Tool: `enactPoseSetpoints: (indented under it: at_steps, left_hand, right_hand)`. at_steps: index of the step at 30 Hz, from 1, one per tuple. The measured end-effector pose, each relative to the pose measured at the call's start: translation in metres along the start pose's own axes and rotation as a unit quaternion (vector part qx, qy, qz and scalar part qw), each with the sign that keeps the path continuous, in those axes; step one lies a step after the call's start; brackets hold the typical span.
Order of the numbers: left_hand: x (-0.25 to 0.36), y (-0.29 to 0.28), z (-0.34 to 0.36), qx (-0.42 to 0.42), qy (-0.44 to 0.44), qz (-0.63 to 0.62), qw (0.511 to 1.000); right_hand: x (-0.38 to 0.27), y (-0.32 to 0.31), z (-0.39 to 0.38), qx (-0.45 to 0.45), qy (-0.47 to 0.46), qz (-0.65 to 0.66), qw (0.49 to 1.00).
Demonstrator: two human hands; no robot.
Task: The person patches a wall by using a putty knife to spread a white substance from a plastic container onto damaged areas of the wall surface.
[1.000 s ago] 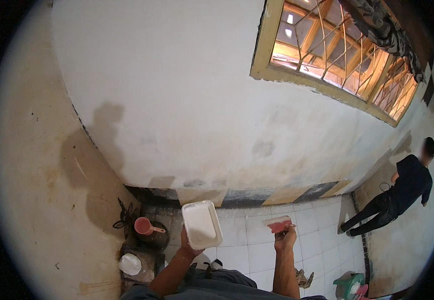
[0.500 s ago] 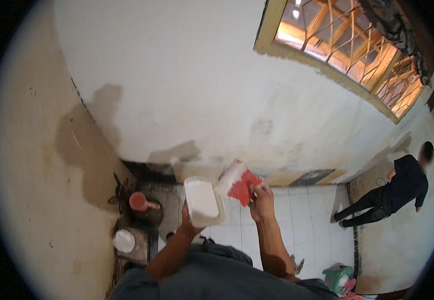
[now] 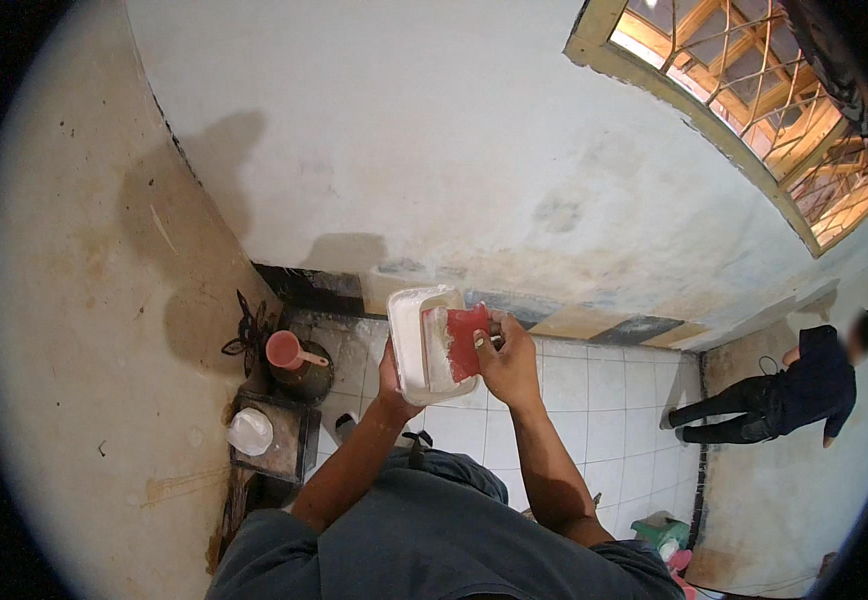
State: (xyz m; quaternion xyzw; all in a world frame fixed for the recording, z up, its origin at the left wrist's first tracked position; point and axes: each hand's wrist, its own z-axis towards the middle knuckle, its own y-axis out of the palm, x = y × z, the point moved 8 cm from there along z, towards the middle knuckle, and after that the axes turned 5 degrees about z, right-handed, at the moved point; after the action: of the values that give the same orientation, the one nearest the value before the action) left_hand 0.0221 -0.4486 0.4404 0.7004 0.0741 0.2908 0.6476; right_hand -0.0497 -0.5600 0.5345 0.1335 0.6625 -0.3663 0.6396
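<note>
In front of me a white plastic tub (image 3: 409, 350) with white paste in it is tilted, and my left hand (image 3: 392, 380) is closed round its left side and underside. A flat red scraper (image 3: 468, 342), its blade smeared with white paste, lies over the tub's right part and reaches inside the rim. My right hand (image 3: 506, 362) pinches the scraper's right edge between thumb and fingers. The left hand's fingers are partly hidden behind the tub.
A patchy white wall (image 3: 354, 160) stands ahead, with a barred window (image 3: 754, 90) upper right. At left are a pink dipper (image 3: 286, 350) and a white bag-like bundle (image 3: 250, 432) on a small dark table (image 3: 289, 455). Another person (image 3: 804, 385) stands at right beside a green container (image 3: 659, 528).
The scraper has come down and left from beside the tub to over its opening, showing less white on its face. Tub and both hands sit higher in the picture; the view has shifted.
</note>
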Motion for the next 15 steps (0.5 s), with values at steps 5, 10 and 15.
enactPoseSetpoints:
  at_steps: [5,10,15]
  left_hand:
    - [-0.006,0.018,0.010,-0.020,-0.029,0.006,0.999]
    - [-0.012,0.018,0.014,-0.006,-0.031,0.054,0.998]
    - [-0.018,0.009,0.015,0.022,-0.041,0.028,0.999]
  right_hand:
    - [0.001,-0.002,0.003,0.009,-0.023,-0.031,0.999]
    - [0.000,0.004,0.001,0.025,-0.027,-0.026,0.999]
    - [0.028,0.008,0.007,-0.004,0.001,0.008,1.000]
